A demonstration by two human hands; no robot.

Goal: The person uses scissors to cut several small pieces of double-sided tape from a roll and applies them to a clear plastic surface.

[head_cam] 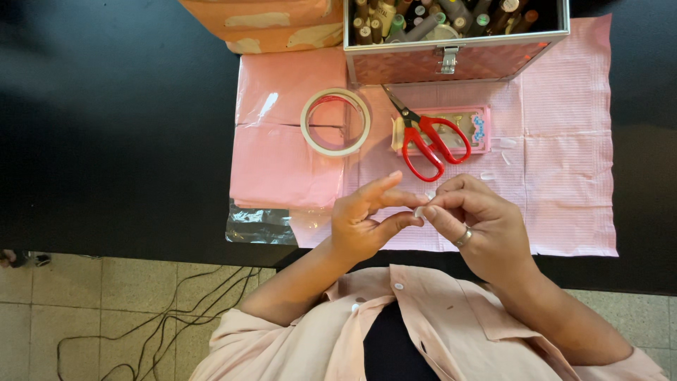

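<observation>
My left hand (367, 215) is held over the pink cloth (564, 141) with its fingers stretched toward the right. My right hand (476, 222), with a ring on one finger, pinches a small clear false nail (420, 211) against a fingertip of my left hand. Red-handled scissors (427, 137) lie just beyond the hands, across a small pink flat case (479, 130). A roll of pale tape (336, 121) lies to the left of the scissors. A few loose clear nail tips (506, 144) lie on the cloth to the right of the pink case.
A pink box (451, 60) filled with several small bottles stands open at the far edge. Folded pink sheets (282, 166) and a crumpled clear wrapper (257, 226) lie at the left. An orange patterned bag (268, 25) is at the top. Cables trail on the tiled floor (141, 317).
</observation>
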